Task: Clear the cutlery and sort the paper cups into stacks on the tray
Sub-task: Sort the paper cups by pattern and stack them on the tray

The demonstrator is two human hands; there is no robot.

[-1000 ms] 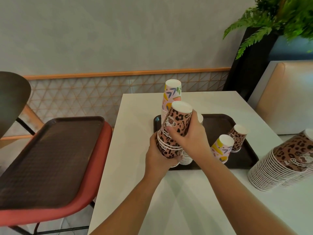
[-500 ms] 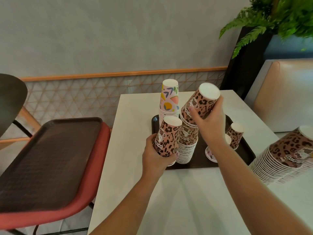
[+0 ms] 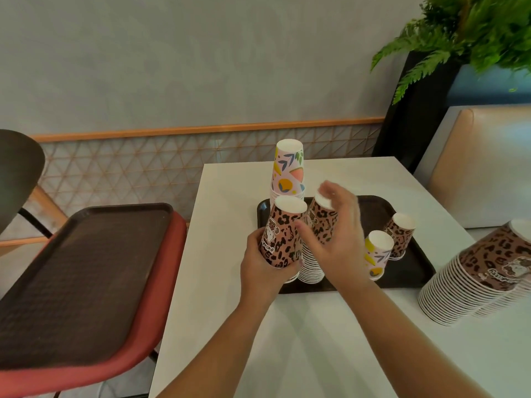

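A dark tray lies on the white table. On it stand a tall stack of upside-down leopard cups, a floral stack behind it, a single floral cup and a single leopard cup. My left hand grips one upside-down leopard cup at the tray's front left corner. My right hand is spread over the top cup of the leopard stack, thumb against its side and fingers loose above its base. No cutlery is in view.
A long leopard cup stack lies on its side at the table's right edge. An empty brown tray rests on a red chair to the left. A padded bench and a fern are at the back right.
My right hand brought its leopard cup down from the air onto the leopard stack and loosened its fingers. My left hand kept its cup, almost still.
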